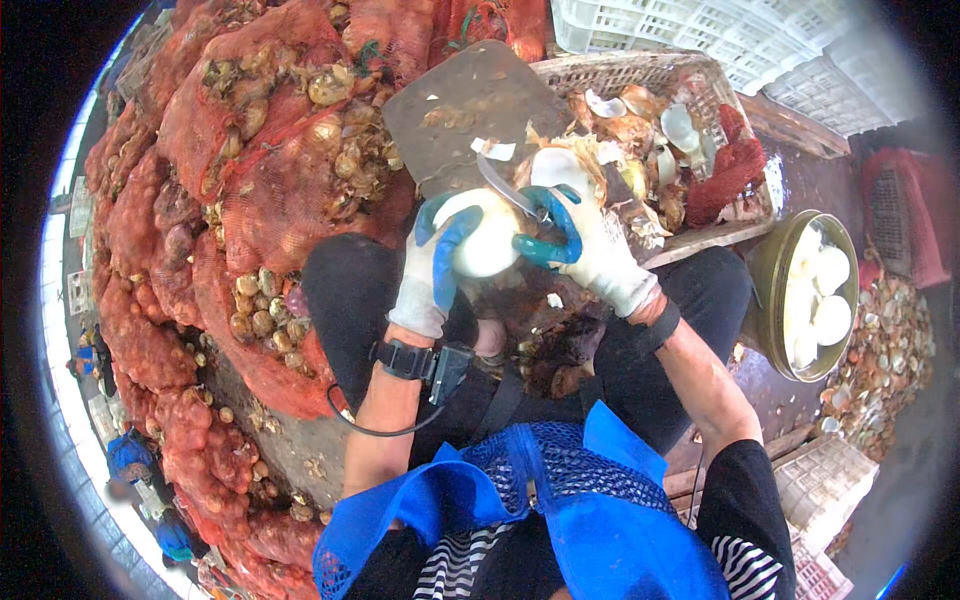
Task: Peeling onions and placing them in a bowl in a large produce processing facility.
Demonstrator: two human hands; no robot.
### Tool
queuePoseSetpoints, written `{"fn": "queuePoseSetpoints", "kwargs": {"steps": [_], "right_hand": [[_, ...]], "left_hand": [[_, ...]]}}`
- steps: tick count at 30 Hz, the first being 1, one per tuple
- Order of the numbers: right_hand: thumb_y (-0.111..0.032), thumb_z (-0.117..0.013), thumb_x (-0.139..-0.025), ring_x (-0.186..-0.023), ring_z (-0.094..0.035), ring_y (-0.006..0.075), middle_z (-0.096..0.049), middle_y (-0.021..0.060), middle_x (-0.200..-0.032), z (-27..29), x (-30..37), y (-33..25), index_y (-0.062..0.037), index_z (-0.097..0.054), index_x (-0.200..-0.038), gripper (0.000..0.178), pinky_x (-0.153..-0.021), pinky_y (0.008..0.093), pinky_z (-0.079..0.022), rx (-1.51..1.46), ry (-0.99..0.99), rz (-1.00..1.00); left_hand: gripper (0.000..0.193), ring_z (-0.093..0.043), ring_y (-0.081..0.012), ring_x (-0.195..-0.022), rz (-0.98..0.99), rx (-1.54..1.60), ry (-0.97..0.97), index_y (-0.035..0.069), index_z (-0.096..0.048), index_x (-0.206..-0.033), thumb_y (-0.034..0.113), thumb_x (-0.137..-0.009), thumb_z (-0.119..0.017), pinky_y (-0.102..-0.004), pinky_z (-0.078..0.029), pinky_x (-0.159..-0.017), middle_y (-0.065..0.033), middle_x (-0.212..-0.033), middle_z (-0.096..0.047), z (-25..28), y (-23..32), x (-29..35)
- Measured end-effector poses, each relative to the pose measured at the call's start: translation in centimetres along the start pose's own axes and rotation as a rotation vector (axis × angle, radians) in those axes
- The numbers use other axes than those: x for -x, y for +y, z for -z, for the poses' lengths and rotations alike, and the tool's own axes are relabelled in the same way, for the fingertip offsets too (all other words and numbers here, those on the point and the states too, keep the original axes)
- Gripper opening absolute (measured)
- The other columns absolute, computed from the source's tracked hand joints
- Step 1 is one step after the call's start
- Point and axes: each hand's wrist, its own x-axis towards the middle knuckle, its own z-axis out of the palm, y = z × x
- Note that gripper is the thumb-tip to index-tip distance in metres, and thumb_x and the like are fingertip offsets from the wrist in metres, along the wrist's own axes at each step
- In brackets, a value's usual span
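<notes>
My left hand (433, 262), in a white glove with a blue-coated palm and fingers, is closed around a large peeled white onion (486, 240) above my lap. My right hand (590, 240), gloved alike, grips a small knife (506, 189) whose curved blade points up and to the left, over the onion's top. The right thumb reaches to the onion's right side. Behind my hands stands a grey-brown board or stool top (455, 120) with scraps of peel on it. Most of the knife's handle is hidden in my fingers.
Red mesh sacks of unpeeled onions (290, 190) pile up along the left. A crate of onion skins (640, 70) lies beyond my right hand. At right stands a bucket (757, 290) of peeled onions (832, 320), with loose onion peelings (880, 350) beyond it. White crates (690, 30) stand at the back.
</notes>
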Motion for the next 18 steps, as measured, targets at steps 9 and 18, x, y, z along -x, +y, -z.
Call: {"fn": "queuePoseSetpoints", "kwargs": {"steps": [9, 18], "right_hand": [[-0.028, -0.076, -0.086, -0.101, -0.060, 0.0307, -0.061, 0.0179, -0.114, 0.0, -0.5, 1.1, -0.0027, -0.059, -0.122, 0.047, -0.088, 0.0399, -0.048, 0.091, -0.014, 0.013], [-0.028, -0.076, -0.082, -0.087, -0.063, 0.0310, -0.067, 0.0151, -0.096, 0.3, -2.1, 1.1, -0.0048, -0.062, -0.117, 0.044, -0.078, 0.0404, -0.050, 0.051, 0.017, -0.017]], "left_hand": [[0.040, -0.066, -0.0166, -0.101, -0.034, -0.216, 0.025, 0.004, -0.061, -0.125, 0.018, -0.089, -0.073, -0.0294, -0.055, -0.087, -0.0073, -0.114, -0.067, -1.3, 1.4, -1.2], [0.045, -0.065, -0.0163, -0.102, -0.102, -0.366, -0.001, 0.004, -0.061, -0.125, 0.018, -0.086, -0.078, -0.0301, -0.055, -0.086, -0.0077, -0.114, -0.067, -0.2, 0.8, -2.7]]}}
